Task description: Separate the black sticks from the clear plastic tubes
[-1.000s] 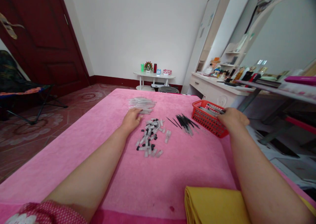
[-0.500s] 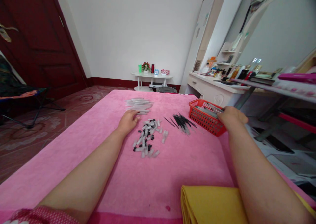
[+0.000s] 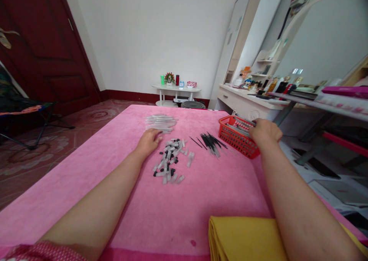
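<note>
On the pink cloth, my left hand (image 3: 148,143) rests with thumb and fingers apart, beside the near edge of a pile of clear pen barrels (image 3: 161,121). Just to its right lies a scattered heap of translucent pen caps (image 3: 166,160) mixed with small black end pieces. Black pen refills (image 3: 212,141) with pale tips are bunched farther right. My right hand (image 3: 265,132) is at the right rim of a red plastic basket (image 3: 240,140), fingers closed on a greyish pen (image 3: 243,119) above other pens inside. Its fingertips are partly hidden.
A folded yellow cloth (image 3: 244,236) lies at the near right, under my right forearm. Behind the table stands a low white table (image 3: 176,87) with small items. A white dresser (image 3: 250,100) and a cluttered shelf (image 3: 322,100) stand at the right.
My right hand has shifted slightly left and up over the basket, and a pen by its fingers now shows raised above the rim. The left hand stays by the barrels.
</note>
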Demonstrator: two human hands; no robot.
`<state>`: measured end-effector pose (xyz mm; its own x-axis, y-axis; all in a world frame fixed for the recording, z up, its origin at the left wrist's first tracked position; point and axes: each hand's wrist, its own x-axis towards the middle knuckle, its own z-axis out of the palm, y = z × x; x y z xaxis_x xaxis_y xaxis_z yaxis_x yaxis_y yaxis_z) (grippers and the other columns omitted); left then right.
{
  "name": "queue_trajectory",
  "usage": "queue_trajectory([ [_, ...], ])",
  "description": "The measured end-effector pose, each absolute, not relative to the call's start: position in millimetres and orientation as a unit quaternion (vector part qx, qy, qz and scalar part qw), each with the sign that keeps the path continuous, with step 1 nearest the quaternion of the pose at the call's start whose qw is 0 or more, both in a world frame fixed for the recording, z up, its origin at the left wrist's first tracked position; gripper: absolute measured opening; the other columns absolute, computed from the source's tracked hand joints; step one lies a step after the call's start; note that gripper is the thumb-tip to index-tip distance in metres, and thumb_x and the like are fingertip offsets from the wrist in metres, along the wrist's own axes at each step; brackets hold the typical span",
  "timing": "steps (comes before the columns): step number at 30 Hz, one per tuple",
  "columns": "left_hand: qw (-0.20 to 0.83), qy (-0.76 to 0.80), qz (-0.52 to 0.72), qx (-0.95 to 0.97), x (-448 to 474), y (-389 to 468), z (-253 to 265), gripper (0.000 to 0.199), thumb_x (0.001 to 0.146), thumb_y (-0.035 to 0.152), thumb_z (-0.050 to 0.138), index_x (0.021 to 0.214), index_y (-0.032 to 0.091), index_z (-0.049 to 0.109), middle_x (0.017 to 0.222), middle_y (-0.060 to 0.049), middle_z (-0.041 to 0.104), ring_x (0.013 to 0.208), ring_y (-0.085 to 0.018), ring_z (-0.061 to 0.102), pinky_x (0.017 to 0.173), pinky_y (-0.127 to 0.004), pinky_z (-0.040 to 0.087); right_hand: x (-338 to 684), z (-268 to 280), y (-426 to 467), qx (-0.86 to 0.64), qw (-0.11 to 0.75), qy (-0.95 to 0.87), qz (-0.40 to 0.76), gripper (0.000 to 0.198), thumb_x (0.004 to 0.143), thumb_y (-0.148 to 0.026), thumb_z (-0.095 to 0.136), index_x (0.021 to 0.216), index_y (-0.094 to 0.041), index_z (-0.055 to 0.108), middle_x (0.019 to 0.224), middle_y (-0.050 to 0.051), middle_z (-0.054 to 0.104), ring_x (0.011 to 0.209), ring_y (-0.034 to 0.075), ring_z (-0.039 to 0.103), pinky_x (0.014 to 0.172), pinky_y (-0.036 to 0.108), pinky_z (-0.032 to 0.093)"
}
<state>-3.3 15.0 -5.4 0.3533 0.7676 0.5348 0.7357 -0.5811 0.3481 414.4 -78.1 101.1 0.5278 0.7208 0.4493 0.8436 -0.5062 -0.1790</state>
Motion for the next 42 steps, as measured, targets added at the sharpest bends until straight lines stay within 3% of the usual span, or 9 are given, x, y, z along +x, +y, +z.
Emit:
queue_trajectory([
  [6,0.020,0.457,0.335,0.824,-2.3,14.6,-4.6,0.039,0.081,0.030,0.050,0.114,0.013,0.063,0.113,-0.013,0.063,0.107,-0.025,0.057,0.099,-0.039,0.043,408.6,97.5,-72.9,-0.851,0.183,-0.459,-0.176,0.062,0.072,-0.053,0.062,0.122,-0.016,0.059,0.120,0.023,0.054,0.110,0.039,0.049,0.081,0.049,0.044],
  [11,-0.015,0.477,0.292,0.829,-2.1,16.2,-8.5,0.059,0.083,0.029,0.052,0.139,0.014,0.040,0.144,-0.016,0.039,0.132,-0.027,0.038,0.109,-0.042,0.032,375.3,106.1,-69.2,-0.774,0.265,-0.557,-0.144,0.045,0.076,-0.041,0.062,0.113,-0.016,0.065,0.111,0.017,0.061,0.100,0.030,0.056,0.084,0.041,0.044],
  [15,-0.033,0.512,0.251,0.821,0.9,18.5,-10.4,0.062,0.088,0.034,0.047,0.144,0.017,0.028,0.150,-0.018,0.029,0.137,-0.030,0.030,0.108,-0.050,0.030,325.5,98.5,-66.2,-0.674,0.329,-0.656,-0.086,0.028,0.079,-0.027,0.058,0.102,-0.015,0.068,0.098,0.010,0.067,0.090,0.021,0.061,0.085,0.033,0.045],
  [18,-0.047,0.532,0.234,0.812,5.2,21.8,-9.0,0.061,0.089,0.040,0.044,0.145,0.020,0.028,0.152,-0.017,0.025,0.139,-0.033,0.024,0.107,-0.057,0.027,289.7,75.8,-66.2,-0.621,0.346,-0.702,-0.044,0.024,0.079,-0.024,0.058,0.100,-0.016,0.067,0.100,0.008,0.066,0.084,0.017,0.062,0.082,0.029,0.045],
  [26,-0.021,0.532,0.154,0.832,10.4,26.1,-11.7,0.056,0.093,0.046,0.030,0.141,0.019,0.037,0.151,-0.015,0.029,0.140,-0.033,0.023,0.108,-0.057,0.023,251.5,16.9,-75.3,-0.580,0.286,-0.762,0.032,0.021,0.081,-0.019,0.056,0.099,-0.019,0.066,0.098,0.007,0.064,0.089,0.018,0.060,0.077,0.028,0.043],
  [30,-0.036,0.519,0.159,0.839,5.7,10.7,-9.0,0.051,0.093,0.043,0.034,0.138,0.020,0.042,0.147,-0.014,0.036,0.135,-0.031,0.033,0.108,-0.053,0.027,250.0,11.9,-75.4,-0.574,0.302,-0.759,0.063,0.018,0.082,-0.021,0.055,0.096,-0.021,0.066,0.095,0.006,0.064,0.086,0.018,0.061,0.077,0.028,0.044],
  [35,-0.062,0.469,0.190,0.860,-4.8,4.7,11.5,0.037,0.090,0.032,0.043,0.124,0.025,0.056,0.125,-0.009,0.059,0.114,-0.025,0.055,0.103,-0.041,0.038,248.1,11.9,-72.2,-0.570,0.321,-0.752,0.080,0.017,0.083,-0.023,0.054,0.093,-0.019,0.067,0.089,0.005,0.064,0.082,0.018,0.059,0.076,0.028,0.044],
  [37,-0.082,0.486,0.213,0.844,-5.9,18.7,19.5,0.040,0.089,0.032,0.043,0.126,0.022,0.054,0.129,-0.010,0.056,0.116,-0.025,0.054,0.101,-0.039,0.041,247.5,11.3,-71.1,-0.566,0.326,-0.752,0.087,0.017,0.084,-0.024,0.053,0.092,-0.019,0.067,0.088,0.005,0.064,0.081,0.018,0.059,0.075,0.028,0.043],
  [42,-0.105,0.527,0.196,0.820,7.6,80.1,21.4,0.052,0.092,0.039,0.038,0.139,0.018,0.038,0.147,-0.012,0.036,0.134,-0.026,0.035,0.110,-0.047,0.029,248.7,8.0,-69.0,-0.560,0.339,-0.749,0.106,0.016,0.084,-0.024,0.052,0.088,-0.019,0.067,0.083,0.004,0.062,0.076,0.017,0.058,0.070,0.028,0.042],
])
